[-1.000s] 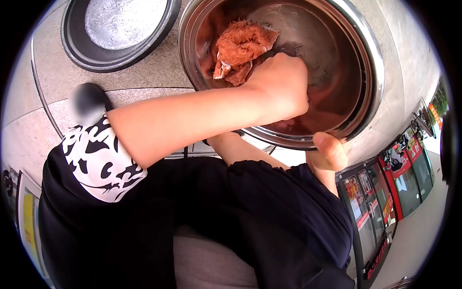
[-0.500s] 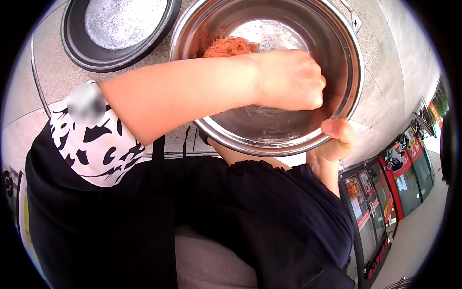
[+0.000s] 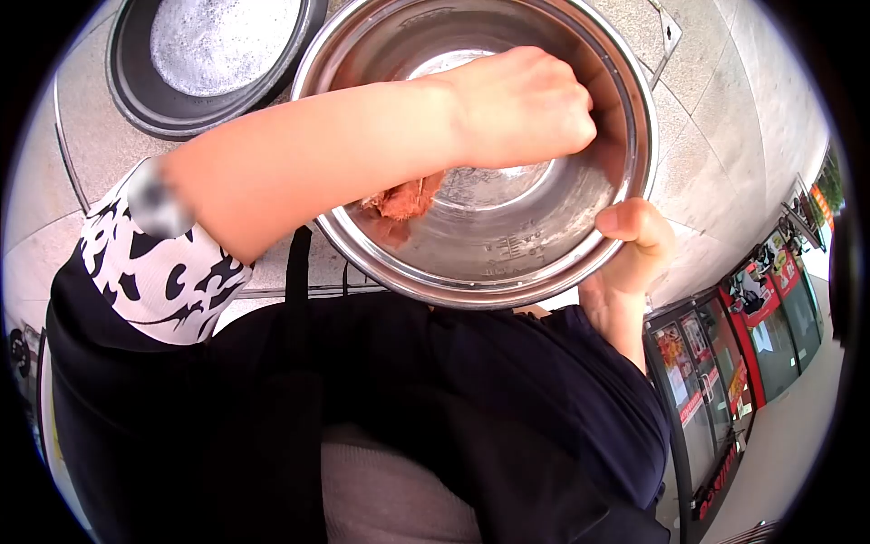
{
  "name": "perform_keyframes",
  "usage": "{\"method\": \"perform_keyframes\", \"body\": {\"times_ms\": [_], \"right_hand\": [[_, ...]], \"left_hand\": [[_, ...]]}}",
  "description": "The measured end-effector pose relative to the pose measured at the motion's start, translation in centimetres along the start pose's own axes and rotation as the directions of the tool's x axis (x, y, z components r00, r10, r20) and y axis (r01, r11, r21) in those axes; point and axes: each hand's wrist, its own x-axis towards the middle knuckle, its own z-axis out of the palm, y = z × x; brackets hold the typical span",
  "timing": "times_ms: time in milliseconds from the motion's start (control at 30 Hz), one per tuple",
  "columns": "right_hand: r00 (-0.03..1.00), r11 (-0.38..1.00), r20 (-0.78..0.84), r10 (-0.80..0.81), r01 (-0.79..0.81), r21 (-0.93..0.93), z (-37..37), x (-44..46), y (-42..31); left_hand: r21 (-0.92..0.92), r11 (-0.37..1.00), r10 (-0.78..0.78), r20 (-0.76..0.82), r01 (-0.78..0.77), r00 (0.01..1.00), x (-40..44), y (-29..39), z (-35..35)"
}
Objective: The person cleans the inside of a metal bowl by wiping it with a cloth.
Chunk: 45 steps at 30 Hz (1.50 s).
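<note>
A large shiny steel bowl (image 3: 580, 272) is tilted over my lap, with measuring marks inside its near wall. My left hand (image 3: 535, 109) reaches across from the left into the bowl, its back toward me. Its fingers are curled closed, and whatever they may grip is hidden beneath. Against the bowl's near-left wall rests an orange-brown, stringy clump (image 3: 405, 199), partly covered by my left forearm and apart from the fist. My right hand (image 3: 639, 240) grips the bowl's near-right rim, thumb over the inside edge and fingers mostly hidden outside.
At the upper left, a black basin (image 3: 136, 100) holds whitish, foamy liquid and stands close to the bowl. Grey paving slabs (image 3: 725, 145) surround both vessels. Glass shop doors (image 3: 693, 363) with red signs show at the far right.
My left fist has moved up and left inside the bowl. The orange-brown clump went from the far side to the near-left wall. The bowl has shifted slightly left; my right hand stays on its rim.
</note>
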Motion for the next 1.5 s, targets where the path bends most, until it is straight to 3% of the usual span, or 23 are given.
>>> {"method": "perform_keyframes", "body": {"times_ms": [67, 133, 200, 333, 467, 533, 600, 667, 733, 800, 867, 933, 1000, 1067, 1133, 1200, 1267, 1333, 1500], "right_hand": [[1.000, 0.998, 0.004, 0.003, -0.004, 0.060, 0.1, 0.1, 0.2], [0.998, 0.988, 0.049, 0.049, -0.055, 0.141, -0.2, 0.3, 0.5], [0.998, 0.992, 0.058, 0.012, -0.019, 0.129, 0.5, 0.2, 0.2], [0.993, 0.996, 0.079, -0.088, 0.086, 0.033, 0.8, 0.0, -0.1], [0.997, 0.994, 0.077, 0.030, -0.038, 0.106, 0.7, 0.3, 0.2], [0.998, 1.000, 0.059, 0.022, -0.021, -0.022, 0.6, 0.2, -0.1], [0.998, 0.998, 0.026, 0.058, -0.058, -0.032, 0.1, 0.3, 0.1], [0.990, 0.978, 0.090, 0.106, -0.121, 0.173, -0.1, 0.9, 1.1], [0.988, 0.980, 0.131, 0.087, -0.108, 0.166, 0.4, 0.8, 0.9], [0.996, 1.000, 0.085, 0.012, -0.011, -0.016, 0.6, 0.6, 0.5], [0.996, 0.996, 0.019, 0.086, -0.085, -0.009, 0.5, 0.4, 0.5], [0.986, 0.984, 0.133, 0.097, -0.115, 0.134, 0.5, 0.9, 1.1], [0.984, 0.982, 0.138, 0.109, -0.128, 0.137, 0.5, 0.9, 1.3], [0.999, 1.000, 0.049, 0.021, -0.020, -0.014, 0.8, 0.5, 1.0], [0.995, 0.996, 0.045, 0.091, -0.091, -0.020, 0.2, 0.7, 1.2], [0.989, 0.975, 0.121, 0.087, -0.109, 0.192, 0.6, 1.0, 1.5], [0.989, 0.983, 0.119, 0.083, -0.101, 0.156, 0.6, 0.8, 1.4], [0.996, 0.998, 0.089, 0.003, 0.002, -0.056, 0.5, 0.6, 0.9], [0.994, 0.994, 0.094, 0.062, -0.070, 0.087, 0.7, 0.5, 0.9]], "left_hand": [[-0.006, 1.000, 0.000, 0.035, 0.001, 0.999, -0.6, 0.9, 0.2], [-0.063, 0.998, 0.006, 0.274, 0.012, 0.962, -1.1, 2.7, 0.1], [-0.103, 0.995, 0.015, 0.268, 0.013, 0.963, -0.8, 2.7, -0.6], [-0.117, 0.974, -0.161, 0.232, 0.192, 0.959, -0.5, 2.3, 0.2], [-0.167, 0.961, -0.176, 0.239, 0.219, 0.955, -1.3, 2.4, -0.2], [-0.091, 0.949, -0.271, 0.261, 0.303, 0.926, 0.1, 0.9, -1.0], [-0.104, 0.947, -0.273, 0.236, 0.303, 0.933, -0.6, 1.6, -0.5], [-0.159, 0.956, -0.209, 0.225, 0.247, 0.952, -2.1, 3.5, 0.4], [-0.162, 0.955, -0.202, 0.253, 0.247, 0.946, -1.8, 2.5, 0.7], [-0.128, 0.945, -0.273, 0.189, 0.300, 0.943, -0.6, 0.4, 0.3], [-0.122, 0.941, -0.294, 0.170, 0.317, 0.940, -1.2, 1.2, 0.5], [-0.216, 0.930, -0.255, 0.203, 0.298, 0.945, -2.6, 3.1, 0.9], [-0.208, 0.935, -0.245, 0.211, 0.288, 0.946, -2.2, 2.3, 0.8], [-0.152, 0.894, -0.372, 0.269, 0.420, 0.888, -0.9, 0.4, 0.6], [-0.145, 0.895, -0.383, 0.233, 0.421, 0.894, -1.5, 1.2, 0.7], [-0.229, 0.900, -0.311, 0.262, 0.372, 0.914, -2.7, 3.1, 1.0], [-0.197, 0.912, -0.306, 0.260, 0.360, 0.916, -2.6, 2.4, 1.0], [-0.111, 0.900, -0.391, 0.225, 0.422, 0.892, -1.4, 0.5, 0.2], [-0.216, 0.855, -0.434, 0.205, 0.473, 0.878, -2.9, 0.5, 0.3]]}}
